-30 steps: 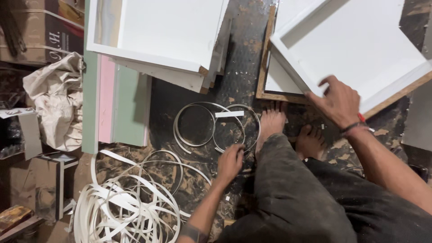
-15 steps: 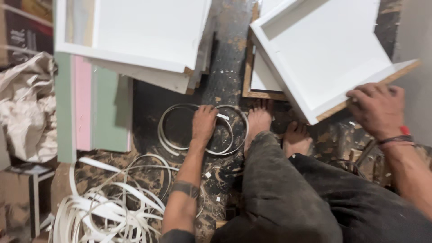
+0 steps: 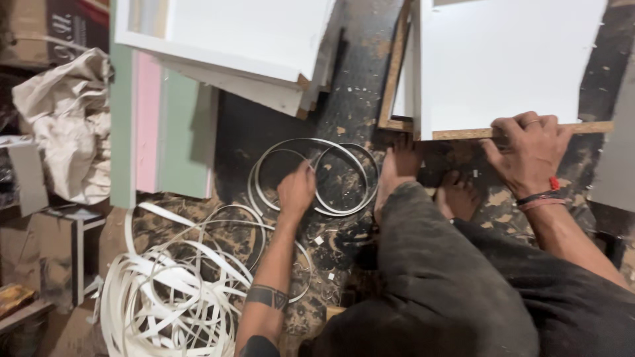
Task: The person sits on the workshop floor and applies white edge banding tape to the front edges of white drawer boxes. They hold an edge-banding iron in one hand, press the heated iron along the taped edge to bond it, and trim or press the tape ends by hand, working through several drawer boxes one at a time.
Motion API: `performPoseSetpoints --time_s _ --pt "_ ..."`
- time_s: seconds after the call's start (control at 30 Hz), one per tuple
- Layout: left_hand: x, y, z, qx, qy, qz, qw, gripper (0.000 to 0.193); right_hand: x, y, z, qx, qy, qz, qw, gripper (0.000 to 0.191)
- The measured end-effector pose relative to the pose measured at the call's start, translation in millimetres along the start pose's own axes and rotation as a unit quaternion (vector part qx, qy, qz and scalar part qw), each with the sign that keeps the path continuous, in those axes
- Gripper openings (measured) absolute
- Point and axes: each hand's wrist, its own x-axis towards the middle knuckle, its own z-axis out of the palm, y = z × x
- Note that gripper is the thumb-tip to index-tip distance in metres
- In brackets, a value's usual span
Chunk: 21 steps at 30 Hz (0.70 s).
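Note:
My right hand grips the near raw edge of a white laminated board box that stands on the dark floor in front of my bare feet. My left hand reaches down with curled fingers onto coils of thin white edge-banding strip lying on the floor; whether it grasps a strip I cannot tell. My dark trousers fill the lower right.
A second white board box lies at top centre, over pink and green panels. A tangled pile of white strip sits at lower left. Crumpled paper and cardboard boxes line the left. The floor is littered with sawdust.
My right hand has swung the white box round so its near edge lies straight across. My left hand has drawn back slightly along the strip coils.

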Motion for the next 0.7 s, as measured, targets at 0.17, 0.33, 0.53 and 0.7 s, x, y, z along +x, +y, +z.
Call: performPoseSetpoints --time_s 0.17,0.33,0.53,0.7 --pt "-53 -33 24 0.133 0.111 0.206 0.963 0.037 -1 12 13 0.020 -0.034 0.004 0.999 0.030" --pt "-91 -43 67 0.123 0.004 0.177 0.976 0.040 -9 33 12 -0.098 -0.016 -0.033 0.995 0.032" --pt "-76 -39 64 -0.037 -0.006 0.201 0.979 0.022 -16 35 7 -0.069 -0.023 0.009 0.997 0.024" --pt "-65 17 45 -0.354 -0.110 0.056 0.927 0.025 -20 17 -2 -0.032 -0.003 0.055 0.998 0.028"
